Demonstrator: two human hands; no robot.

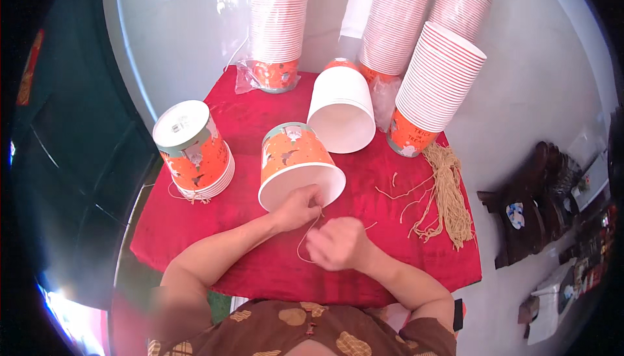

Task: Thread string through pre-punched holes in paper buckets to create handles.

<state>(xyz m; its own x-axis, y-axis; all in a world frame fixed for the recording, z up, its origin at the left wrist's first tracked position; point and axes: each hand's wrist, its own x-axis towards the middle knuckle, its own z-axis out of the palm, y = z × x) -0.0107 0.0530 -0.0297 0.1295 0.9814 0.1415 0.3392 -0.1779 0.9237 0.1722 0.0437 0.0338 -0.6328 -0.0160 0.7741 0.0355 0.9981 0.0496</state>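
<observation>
Lying on its side, orange paper bucket (pixel 296 161), mouth toward person, left hand (pixel 298 206) and right hand (pixel 338 244) pinching string (pixel 308 239).

Your clearest room on the worktop (pixel 247 226) is the bare red cloth at the near left, between the upturned cup stack (pixel 194 149) and your left hand (pixel 298 208). The tipped bucket (pixel 298 164) lies right ahead, its rim touching that hand. Behind it a white bucket (pixel 342 108) on its side and tall cup stacks (pixel 435 83) close the back. To the right, the bundle of cords (pixel 447 193) covers the cloth beside your right hand (pixel 338 244).
</observation>
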